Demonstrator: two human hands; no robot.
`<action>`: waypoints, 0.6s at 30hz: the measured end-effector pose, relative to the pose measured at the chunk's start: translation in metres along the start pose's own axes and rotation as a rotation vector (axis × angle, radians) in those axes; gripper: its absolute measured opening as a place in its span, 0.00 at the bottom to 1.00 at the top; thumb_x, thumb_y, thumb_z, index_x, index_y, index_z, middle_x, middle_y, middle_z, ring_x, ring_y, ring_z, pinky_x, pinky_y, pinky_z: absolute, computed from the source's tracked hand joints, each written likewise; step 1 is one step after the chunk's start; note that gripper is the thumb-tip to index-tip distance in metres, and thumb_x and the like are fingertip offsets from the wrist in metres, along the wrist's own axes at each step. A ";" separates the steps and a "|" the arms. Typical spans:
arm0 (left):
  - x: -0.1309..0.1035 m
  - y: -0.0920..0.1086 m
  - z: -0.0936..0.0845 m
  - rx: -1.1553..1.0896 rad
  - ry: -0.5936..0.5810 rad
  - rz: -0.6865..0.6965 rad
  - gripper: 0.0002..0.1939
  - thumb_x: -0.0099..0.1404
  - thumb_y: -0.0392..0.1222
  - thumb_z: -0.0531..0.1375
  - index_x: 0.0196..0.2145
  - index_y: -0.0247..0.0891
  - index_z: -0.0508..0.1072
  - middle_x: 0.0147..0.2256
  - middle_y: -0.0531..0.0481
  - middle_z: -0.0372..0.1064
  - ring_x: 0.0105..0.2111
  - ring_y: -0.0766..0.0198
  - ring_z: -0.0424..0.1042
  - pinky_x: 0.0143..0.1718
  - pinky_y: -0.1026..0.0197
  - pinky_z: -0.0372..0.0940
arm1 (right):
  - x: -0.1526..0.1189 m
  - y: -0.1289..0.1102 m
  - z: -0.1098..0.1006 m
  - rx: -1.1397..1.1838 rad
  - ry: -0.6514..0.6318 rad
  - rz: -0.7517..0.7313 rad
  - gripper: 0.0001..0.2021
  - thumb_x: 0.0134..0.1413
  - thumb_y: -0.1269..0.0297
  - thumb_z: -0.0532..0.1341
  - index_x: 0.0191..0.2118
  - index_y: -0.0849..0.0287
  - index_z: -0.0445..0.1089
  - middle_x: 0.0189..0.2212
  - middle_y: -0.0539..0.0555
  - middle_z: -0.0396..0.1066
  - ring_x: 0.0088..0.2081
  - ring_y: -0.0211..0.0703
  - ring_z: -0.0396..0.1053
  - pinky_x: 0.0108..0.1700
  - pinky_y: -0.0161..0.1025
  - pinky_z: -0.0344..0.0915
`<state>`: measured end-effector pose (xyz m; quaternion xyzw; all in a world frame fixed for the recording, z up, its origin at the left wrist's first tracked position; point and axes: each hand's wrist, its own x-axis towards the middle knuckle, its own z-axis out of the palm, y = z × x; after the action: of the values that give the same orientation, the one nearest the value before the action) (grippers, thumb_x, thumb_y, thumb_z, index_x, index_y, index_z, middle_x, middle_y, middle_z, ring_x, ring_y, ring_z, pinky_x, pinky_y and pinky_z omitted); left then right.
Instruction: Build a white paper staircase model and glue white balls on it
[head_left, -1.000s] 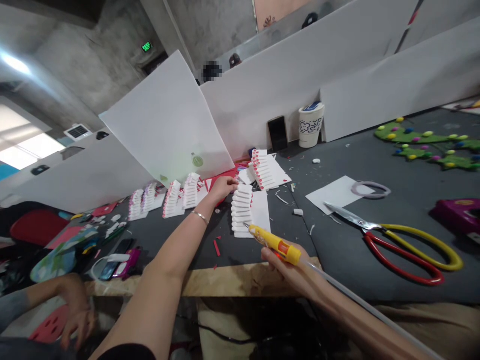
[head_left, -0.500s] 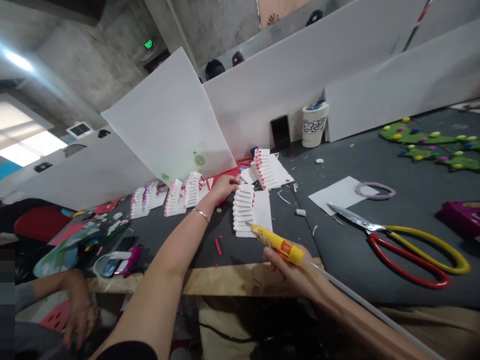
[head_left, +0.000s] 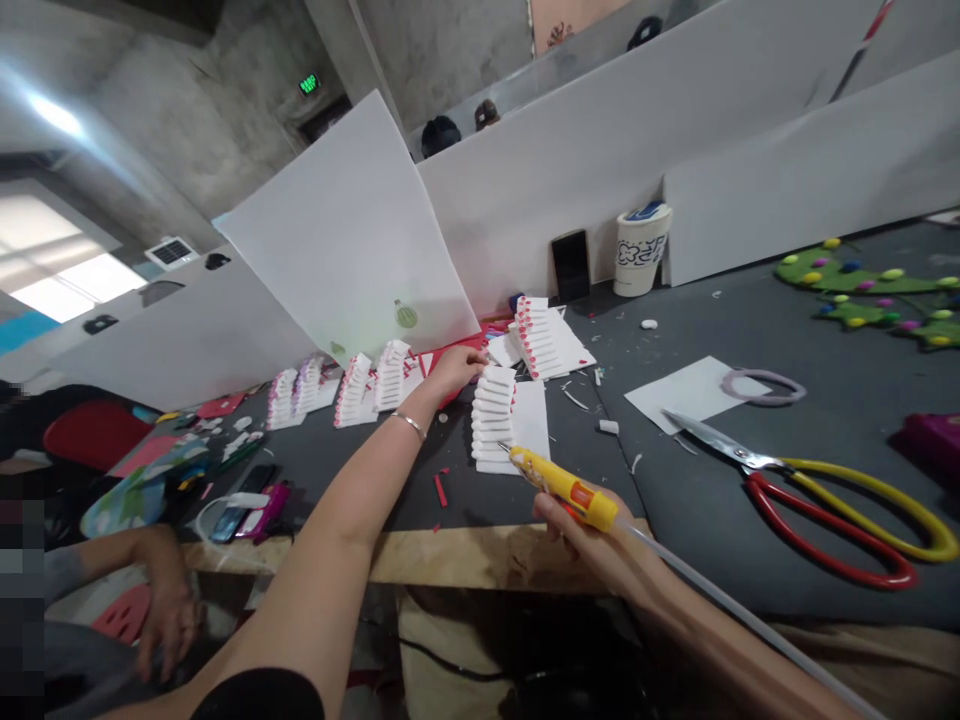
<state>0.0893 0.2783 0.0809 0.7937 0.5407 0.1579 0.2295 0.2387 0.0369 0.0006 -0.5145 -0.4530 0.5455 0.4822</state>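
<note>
In my right hand [head_left: 574, 520] is a yellow pen-shaped glue gun [head_left: 562, 487], a long clear glue stick [head_left: 720, 585] trailing out behind it. Its metal tip points at the lower part of a fanned row of white cotton swabs [head_left: 493, 415] on a white card [head_left: 531, 420]. My left hand [head_left: 457, 370], with a silver bangle at the wrist, reaches to the top end of this row. Its fingertips are pinched together, and whatever is between them is too small to make out. Small red bits show along the row's right edge.
Similar swab rows with red tips [head_left: 531, 335] lie behind and to the left. Large scissors [head_left: 750, 460] with red and yellow handles, white paper [head_left: 675, 395] and a tape ring [head_left: 765, 387] lie right. A paper cup [head_left: 641, 250] and phone [head_left: 571, 265] stand behind. Another person's hand [head_left: 169, 620] is lower left.
The whole view has shifted slightly, so things appear a little further right. Both hands stay at the swab row, and the glue gun tip remains by its lower part.
</note>
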 end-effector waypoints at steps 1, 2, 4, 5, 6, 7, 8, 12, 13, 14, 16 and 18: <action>0.000 0.000 -0.001 -0.004 0.012 0.001 0.09 0.53 0.30 0.59 0.29 0.37 0.79 0.31 0.49 0.78 0.33 0.62 0.73 0.41 0.61 0.65 | 0.001 0.001 0.000 -0.003 0.007 0.012 0.18 0.50 0.47 0.63 0.35 0.59 0.75 0.19 0.49 0.69 0.18 0.36 0.61 0.19 0.34 0.60; 0.000 0.001 -0.002 -0.007 0.027 0.000 0.09 0.54 0.30 0.59 0.29 0.37 0.79 0.32 0.49 0.78 0.34 0.62 0.73 0.41 0.61 0.65 | 0.001 0.002 0.001 -0.005 0.014 0.018 0.18 0.49 0.47 0.63 0.35 0.59 0.75 0.19 0.49 0.69 0.18 0.37 0.61 0.19 0.34 0.60; -0.001 0.002 -0.006 -0.013 0.068 -0.006 0.08 0.56 0.31 0.59 0.29 0.36 0.79 0.32 0.48 0.78 0.33 0.62 0.73 0.40 0.61 0.64 | 0.002 0.004 0.002 -0.004 0.034 0.018 0.19 0.48 0.46 0.63 0.33 0.59 0.75 0.19 0.50 0.69 0.18 0.37 0.62 0.19 0.34 0.61; -0.003 0.003 -0.008 -0.013 0.093 -0.011 0.08 0.57 0.32 0.58 0.29 0.36 0.78 0.32 0.48 0.77 0.34 0.62 0.73 0.40 0.61 0.64 | 0.002 0.005 0.002 -0.002 0.046 0.016 0.19 0.47 0.46 0.64 0.33 0.58 0.75 0.19 0.50 0.69 0.18 0.37 0.62 0.19 0.34 0.61; -0.007 0.004 -0.010 -0.015 0.126 -0.015 0.08 0.59 0.34 0.58 0.30 0.36 0.78 0.32 0.48 0.77 0.34 0.62 0.72 0.39 0.61 0.64 | 0.002 0.005 0.001 0.000 0.061 0.019 0.19 0.46 0.45 0.64 0.31 0.58 0.74 0.19 0.50 0.69 0.18 0.37 0.62 0.19 0.34 0.60; -0.013 0.006 -0.012 -0.025 0.166 -0.014 0.08 0.60 0.36 0.58 0.30 0.36 0.78 0.32 0.48 0.77 0.34 0.62 0.72 0.39 0.61 0.63 | 0.002 0.004 0.001 0.003 0.083 0.028 0.19 0.45 0.45 0.64 0.30 0.58 0.74 0.18 0.50 0.68 0.18 0.37 0.62 0.19 0.34 0.60; -0.021 0.008 -0.012 -0.049 0.210 -0.007 0.09 0.62 0.38 0.57 0.31 0.36 0.77 0.32 0.49 0.77 0.34 0.62 0.71 0.38 0.62 0.63 | 0.001 0.003 0.000 0.009 0.106 0.044 0.19 0.44 0.45 0.65 0.28 0.58 0.74 0.17 0.49 0.67 0.17 0.36 0.61 0.18 0.34 0.58; -0.079 0.015 0.006 -0.259 0.363 0.061 0.14 0.64 0.46 0.57 0.30 0.35 0.76 0.28 0.51 0.74 0.30 0.64 0.70 0.35 0.63 0.62 | 0.000 -0.006 -0.004 0.033 0.089 0.133 0.20 0.42 0.42 0.64 0.26 0.57 0.73 0.15 0.49 0.65 0.14 0.35 0.59 0.14 0.33 0.54; -0.098 0.016 0.016 -0.299 0.393 0.055 0.15 0.65 0.48 0.56 0.30 0.35 0.76 0.27 0.51 0.74 0.29 0.64 0.69 0.34 0.64 0.62 | 0.000 -0.008 -0.006 0.031 0.072 0.137 0.21 0.42 0.42 0.64 0.25 0.57 0.73 0.15 0.49 0.65 0.14 0.35 0.59 0.14 0.33 0.54; -0.118 0.016 0.028 -0.332 0.408 0.030 0.15 0.65 0.49 0.56 0.30 0.36 0.76 0.26 0.51 0.73 0.29 0.64 0.68 0.33 0.64 0.61 | 0.001 -0.009 -0.008 0.027 0.063 0.128 0.21 0.42 0.41 0.64 0.25 0.57 0.73 0.15 0.49 0.65 0.15 0.35 0.59 0.15 0.33 0.55; -0.156 0.012 0.053 -0.381 0.403 -0.046 0.16 0.65 0.50 0.56 0.30 0.36 0.77 0.25 0.52 0.72 0.27 0.65 0.67 0.31 0.65 0.60 | 0.001 -0.006 -0.013 0.023 0.076 0.084 0.21 0.43 0.41 0.64 0.25 0.57 0.72 0.16 0.49 0.65 0.15 0.35 0.59 0.15 0.33 0.56; -0.189 0.004 0.076 -0.411 0.378 -0.117 0.17 0.65 0.50 0.55 0.29 0.36 0.77 0.24 0.52 0.71 0.26 0.66 0.65 0.30 0.65 0.59 | 0.002 0.001 -0.018 0.025 0.080 0.063 0.21 0.46 0.41 0.63 0.27 0.56 0.72 0.17 0.49 0.66 0.17 0.34 0.60 0.16 0.32 0.57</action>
<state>0.0614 0.0864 0.0188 0.6543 0.5755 0.3960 0.2895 0.2566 0.0389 -0.0015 -0.5440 -0.4100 0.5449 0.4889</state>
